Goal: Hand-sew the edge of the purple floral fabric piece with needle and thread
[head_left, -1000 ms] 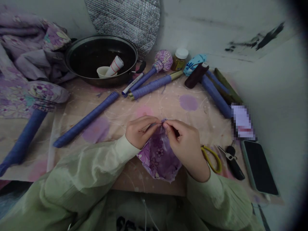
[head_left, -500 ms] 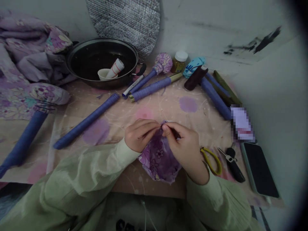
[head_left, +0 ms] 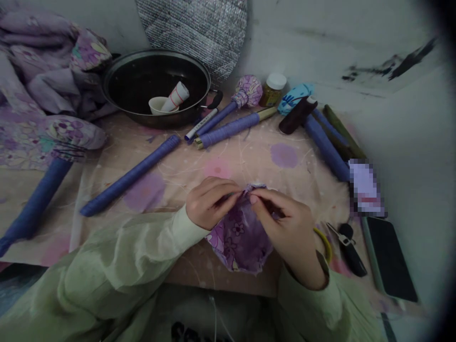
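A piece of purple flowered fabric (head_left: 245, 237) hangs open like a small pouch near the front edge of the table. My left hand (head_left: 212, 202) pinches its upper edge between thumb and fingers. Close beside it, my right hand (head_left: 288, 223) pinches the same edge, and the cloth between the fingertips is gathered. Whether a needle or thread is in the fingers is too small to tell. Partly hidden behind my right wrist lies a yellow-handled tool (head_left: 323, 244).
A black pan (head_left: 124, 102) holds a white cup (head_left: 156, 105). Blue-wrapped sticks (head_left: 131, 175) lie across the flowered tablecloth (head_left: 192, 166). A dark thread spool (head_left: 297, 116) and a lidded jar (head_left: 273, 90) stand at the back. Keys (head_left: 351, 249) and a phone (head_left: 390, 259) lie right.
My right hand has shifted slightly right and down, and the gathered edge between the hands shows more. The whole view has moved a little. Both hands keep their pinch on the fabric.
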Motion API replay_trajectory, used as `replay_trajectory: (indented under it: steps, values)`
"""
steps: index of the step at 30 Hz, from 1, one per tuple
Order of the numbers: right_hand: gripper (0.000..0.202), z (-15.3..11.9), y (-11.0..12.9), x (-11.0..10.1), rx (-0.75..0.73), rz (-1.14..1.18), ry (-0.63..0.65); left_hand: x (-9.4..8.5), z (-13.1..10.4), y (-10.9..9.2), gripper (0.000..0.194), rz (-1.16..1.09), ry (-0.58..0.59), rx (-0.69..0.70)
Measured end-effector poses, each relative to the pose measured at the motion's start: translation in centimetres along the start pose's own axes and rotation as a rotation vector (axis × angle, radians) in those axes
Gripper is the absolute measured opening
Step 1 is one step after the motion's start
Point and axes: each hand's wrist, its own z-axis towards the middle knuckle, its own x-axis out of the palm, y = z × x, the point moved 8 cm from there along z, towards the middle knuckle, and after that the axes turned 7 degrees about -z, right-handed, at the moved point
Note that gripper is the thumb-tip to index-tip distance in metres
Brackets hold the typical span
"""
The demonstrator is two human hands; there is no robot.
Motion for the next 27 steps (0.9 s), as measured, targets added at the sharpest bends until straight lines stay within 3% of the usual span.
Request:
replay_trajectory:
  steps: [10, 27]
  values:
    - [0.012, -0.07, -0.27, 0.12, 0.017, 0.020, 0.017, 0.06, 0.02, 0.71, 0.007, -0.028, 0.015, -0.143]
    - [0.013, 0.14, 0.20, -0.12, -0.025, -0.002, 0.001, 0.10, 0.02, 0.76, 0.005, -0.049, -0.008, -0.154]
